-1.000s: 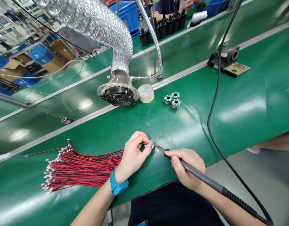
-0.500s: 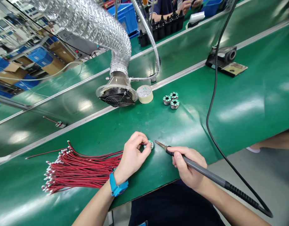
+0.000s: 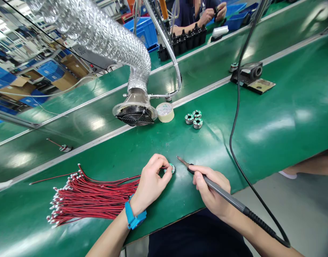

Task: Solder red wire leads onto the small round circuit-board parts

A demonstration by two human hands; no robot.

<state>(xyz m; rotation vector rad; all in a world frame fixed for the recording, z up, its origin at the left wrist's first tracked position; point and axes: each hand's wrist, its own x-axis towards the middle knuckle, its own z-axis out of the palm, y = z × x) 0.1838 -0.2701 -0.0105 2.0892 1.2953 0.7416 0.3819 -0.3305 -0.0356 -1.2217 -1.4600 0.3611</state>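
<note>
My left hand (image 3: 152, 175), with a blue wrist strap (image 3: 134, 216), is closed at a small round metal part with a green circuit-board top (image 3: 172, 168). Thumb and fingers pinch a thin red wire at this part; its end is partly hidden. My right hand (image 3: 213, 191) is wrapped round a grey soldering iron (image 3: 225, 194). The iron's bare tip points up and left, a little apart from the round part. Beside my left forearm lies a bundle of red wires (image 3: 94, 198) with white connectors. Several more round parts (image 3: 197, 123) stand together farther back.
A fume extractor hood (image 3: 134, 116) on a silver duct hangs over the bench beside a tape roll (image 3: 166, 112). At the right stands an iron holder (image 3: 256, 73); the iron's black cable (image 3: 231, 139) loops past it. Across the conveyor (image 3: 105, 123), a person (image 3: 190, 16) handles a dark part.
The view has shifted slightly. The iron's tip has moved a little away from the round part. Parts on the conveyor have moved left, and another shows beside the iron holder. My left hand keeps its pinch.
</note>
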